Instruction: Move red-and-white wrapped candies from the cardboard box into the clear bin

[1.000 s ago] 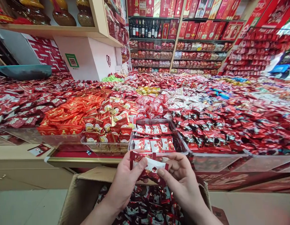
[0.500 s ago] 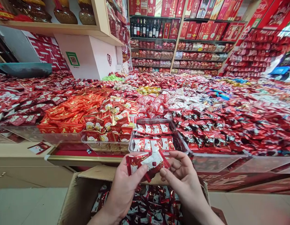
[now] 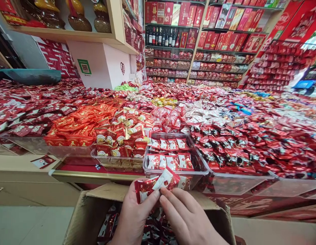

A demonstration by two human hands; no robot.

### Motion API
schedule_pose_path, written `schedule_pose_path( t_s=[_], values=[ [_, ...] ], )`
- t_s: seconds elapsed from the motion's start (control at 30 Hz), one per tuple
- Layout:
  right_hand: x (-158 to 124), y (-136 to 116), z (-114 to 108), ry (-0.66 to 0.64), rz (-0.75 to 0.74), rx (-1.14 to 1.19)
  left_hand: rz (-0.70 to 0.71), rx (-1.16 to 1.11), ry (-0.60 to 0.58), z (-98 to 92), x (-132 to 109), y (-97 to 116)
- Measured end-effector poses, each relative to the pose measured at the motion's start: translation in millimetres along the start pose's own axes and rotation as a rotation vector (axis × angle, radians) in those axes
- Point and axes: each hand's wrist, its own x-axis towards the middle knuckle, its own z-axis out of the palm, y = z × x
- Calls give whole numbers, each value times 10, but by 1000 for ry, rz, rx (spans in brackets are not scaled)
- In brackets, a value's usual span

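Red-and-white candy packets [image 3: 166,178] are fanned out in my left hand [image 3: 134,212], held between its thumb and fingers. My right hand [image 3: 184,212] has its fingertips together against the lower edge of the same packets, beside the left thumb. Below both hands is an open cardboard box [image 3: 81,212] with many similar packets [image 3: 106,226] inside, partly hidden by my hands. Just beyond the hands, a clear plastic tray [image 3: 201,167] holds upright rows of matching packets [image 3: 173,161].
Durian candies [image 3: 122,136] fill the tray to the left, with orange packets [image 3: 73,127] farther left. Dark red-and-black candies [image 3: 224,149] lie to the right. One loose packet [image 3: 43,161] rests on the counter at left. Shelves with bottles [image 3: 163,37] stand behind.
My right hand has moved left and its spread fingers have come together on the packets. The camera view has tilted slightly, so the trays and shelves appear lower.
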Motion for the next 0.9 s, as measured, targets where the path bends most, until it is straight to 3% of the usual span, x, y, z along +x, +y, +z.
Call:
schedule_pose_path(
  t_s=[0.17,0.37,0.5,0.7,0.9],
  values=[
    [193,170,-116,-17,-53,86,70,53,-94,-81,25,101],
    [460,1046,73,33,365,-1,375,258,145,-491,306,205],
    [506,1430,362,-123,450,23,436,251,235,-729,472,230],
    [359,1482,664,-496,437,-83,353,348,138,-798,500,213],
    [285,1465,692,-618,396,-92,355,397,85,-803,476,210]
  ],
)
